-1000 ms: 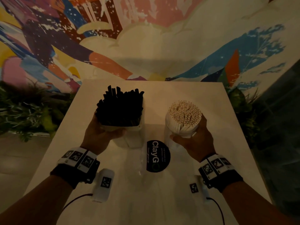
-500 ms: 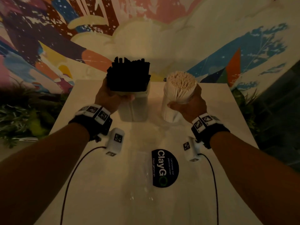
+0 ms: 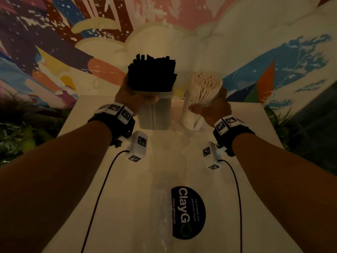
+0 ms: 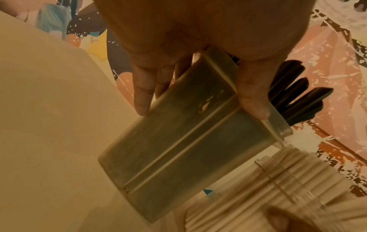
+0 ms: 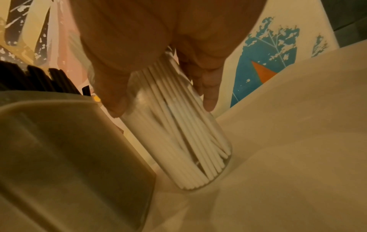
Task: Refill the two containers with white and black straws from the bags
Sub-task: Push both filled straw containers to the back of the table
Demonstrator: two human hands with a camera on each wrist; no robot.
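**Both hands hold full straw containers at the far end of the table**

The left hand grips a square box near its rim, thumb on the near face and fingers wrapped round the side. Black straws stick up above that grip. The right hand is curled round a clear round jar, thumb on one side and fingers on the other, with white straws fanning out above it. Box and jar sit just beside each other on the white table. Nearer the person than both grips lies a clear bag with a black label.
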